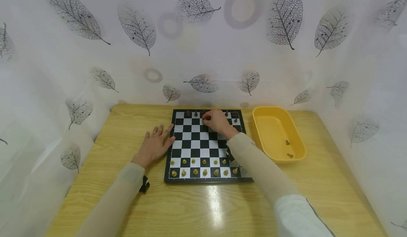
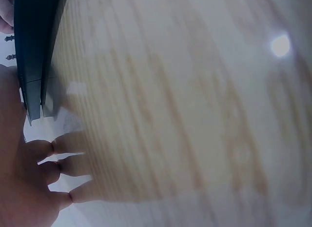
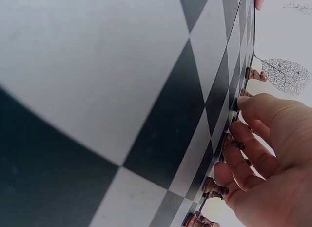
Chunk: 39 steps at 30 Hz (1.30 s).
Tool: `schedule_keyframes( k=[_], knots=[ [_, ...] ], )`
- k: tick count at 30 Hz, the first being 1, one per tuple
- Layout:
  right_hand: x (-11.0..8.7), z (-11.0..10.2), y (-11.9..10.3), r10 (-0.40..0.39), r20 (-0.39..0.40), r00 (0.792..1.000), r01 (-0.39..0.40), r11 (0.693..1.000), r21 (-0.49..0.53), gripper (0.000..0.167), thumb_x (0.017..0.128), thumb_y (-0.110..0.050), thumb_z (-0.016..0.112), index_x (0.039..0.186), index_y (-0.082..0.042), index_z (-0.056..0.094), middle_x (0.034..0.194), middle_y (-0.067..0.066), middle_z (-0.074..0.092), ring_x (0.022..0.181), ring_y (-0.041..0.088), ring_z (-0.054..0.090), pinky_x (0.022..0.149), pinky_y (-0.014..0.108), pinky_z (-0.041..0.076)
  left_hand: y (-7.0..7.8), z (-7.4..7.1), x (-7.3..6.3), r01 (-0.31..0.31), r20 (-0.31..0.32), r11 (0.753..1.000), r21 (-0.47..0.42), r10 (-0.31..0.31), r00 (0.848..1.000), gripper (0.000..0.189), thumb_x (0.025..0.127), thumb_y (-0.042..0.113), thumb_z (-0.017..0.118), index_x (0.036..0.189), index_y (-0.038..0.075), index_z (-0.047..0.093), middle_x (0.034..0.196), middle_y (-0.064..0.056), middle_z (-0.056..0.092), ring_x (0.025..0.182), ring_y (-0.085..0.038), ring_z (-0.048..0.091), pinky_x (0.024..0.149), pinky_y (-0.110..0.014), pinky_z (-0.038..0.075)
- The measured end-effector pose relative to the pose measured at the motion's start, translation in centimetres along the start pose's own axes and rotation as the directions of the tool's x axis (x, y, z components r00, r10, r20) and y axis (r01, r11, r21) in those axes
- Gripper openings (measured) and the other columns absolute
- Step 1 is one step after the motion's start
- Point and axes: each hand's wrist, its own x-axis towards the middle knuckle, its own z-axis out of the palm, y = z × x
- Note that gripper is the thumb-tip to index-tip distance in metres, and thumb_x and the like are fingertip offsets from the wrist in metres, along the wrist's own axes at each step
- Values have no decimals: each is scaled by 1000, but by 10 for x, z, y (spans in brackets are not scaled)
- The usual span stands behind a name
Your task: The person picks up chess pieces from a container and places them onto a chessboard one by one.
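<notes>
A black-and-white chessboard [image 1: 195,143] lies on the table, yellow chess pieces [image 1: 205,172] along its near side and brown ones [image 1: 188,113] along its far side. My right hand [image 1: 218,121] is over the far rows, thumb and fingertips together on a small brown chess piece, mostly hidden by the fingers. In the right wrist view, other brown pieces [image 3: 214,188] stand beside and under that hand [image 3: 268,158]. Spread along the board's left edge, my left hand [image 1: 154,147] touches it with thumb and fingertips. The left wrist view shows its fingers [image 2: 46,173] beside the board's dark side [image 2: 34,46].
A yellow plastic tray [image 1: 259,132] stands right of the board with two brown pieces [image 1: 288,148] in it. The wooden table [image 1: 178,208] backs onto a pale leaf-printed curtain [image 1: 203,53], which also hangs at both sides. My right forearm [image 1: 264,163] crosses the board's near right corner.
</notes>
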Motion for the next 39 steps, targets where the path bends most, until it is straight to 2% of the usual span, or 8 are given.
schedule_keyframes(
  k=[11,21,25,29,32,36,39],
  knots=[
    [1,0,0,11,1,1000,-11,1000,-23,23,102,-20,68,118,-7,80,122,11,76,108,27,70,91,43,59,-3,2,2,1,7,1000,-3,-1,1000,70,111,62,28,171,28,15,173,-27,15,160,-51,15,126,-75,9],
    [1,0,1,7,8,1000,-7,1000,-7,24,102,-20,69,119,-7,79,121,12,77,106,27,71,91,43,60,-5,3,2,-4,4,1000,-2,4,1000,70,111,62,27,171,28,14,173,-26,14,160,-52,14,126,-76,9],
    [-2,-4,-1,27,14,1000,-27,1000,12,28,101,-21,70,124,-6,76,125,13,76,111,28,71,94,44,60,-5,4,2,-4,8,1000,-3,4,1000,70,111,62,26,171,28,14,173,-26,13,160,-51,14,126,-76,8],
    [-9,-16,-8,50,11,999,-50,999,7,33,102,-23,70,130,-7,74,131,13,73,121,30,69,101,47,58,-4,3,2,-5,5,1000,-4,5,1000,71,111,63,26,171,28,14,173,-26,14,160,-51,14,126,-76,9],
    [-16,-31,-13,17,-20,1000,-17,1000,-5,34,103,-23,69,132,-6,73,130,14,74,121,31,69,102,48,58,-3,3,2,-5,2,1000,-1,5,1000,70,111,62,26,171,28,14,173,-26,14,160,-51,15,126,-75,9],
    [-30,-57,-11,-26,-105,994,31,998,48,33,103,-22,68,129,-2,74,127,16,74,118,33,69,101,49,58,-3,3,2,-2,6,1000,0,2,1000,70,111,61,27,171,28,14,173,-26,14,160,-51,14,126,-75,8],
    [-43,-79,-5,-2,-176,984,22,993,113,32,103,-21,68,126,-1,74,126,17,73,116,34,68,100,50,58,-4,4,2,-3,6,1000,6,3,1000,70,111,62,26,171,27,13,173,-27,14,160,-52,14,126,-76,8]
  ],
)
